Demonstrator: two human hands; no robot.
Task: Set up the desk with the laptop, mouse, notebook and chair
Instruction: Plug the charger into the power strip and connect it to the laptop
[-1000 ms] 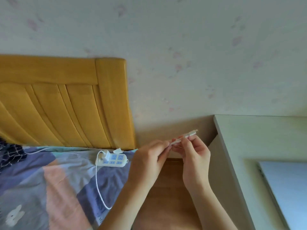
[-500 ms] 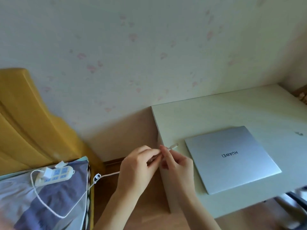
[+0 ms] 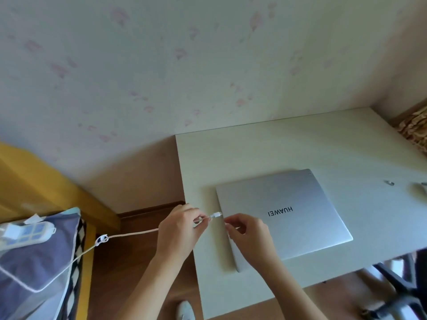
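Both hands sit further right than half a second ago, over the desk (image 3: 265, 153) edge; the plug now almost touches the laptop's left side. Left hand (image 3: 182, 229) pinches the white cable (image 3: 131, 233) just behind its plug (image 3: 216, 214). Right hand (image 3: 248, 234), fingers curled, rests on the laptop (image 3: 298, 215), which lies closed and silver on the desk. Power strip (image 3: 23, 234) lies on the bed (image 3: 34, 262); chair (image 3: 402, 287) at lower right.

Two hands (image 3: 182, 229) (image 3: 248, 235), one closed laptop (image 3: 288, 215) right of them, one white cable (image 3: 129, 234) and one power strip (image 3: 23, 234) to their left.
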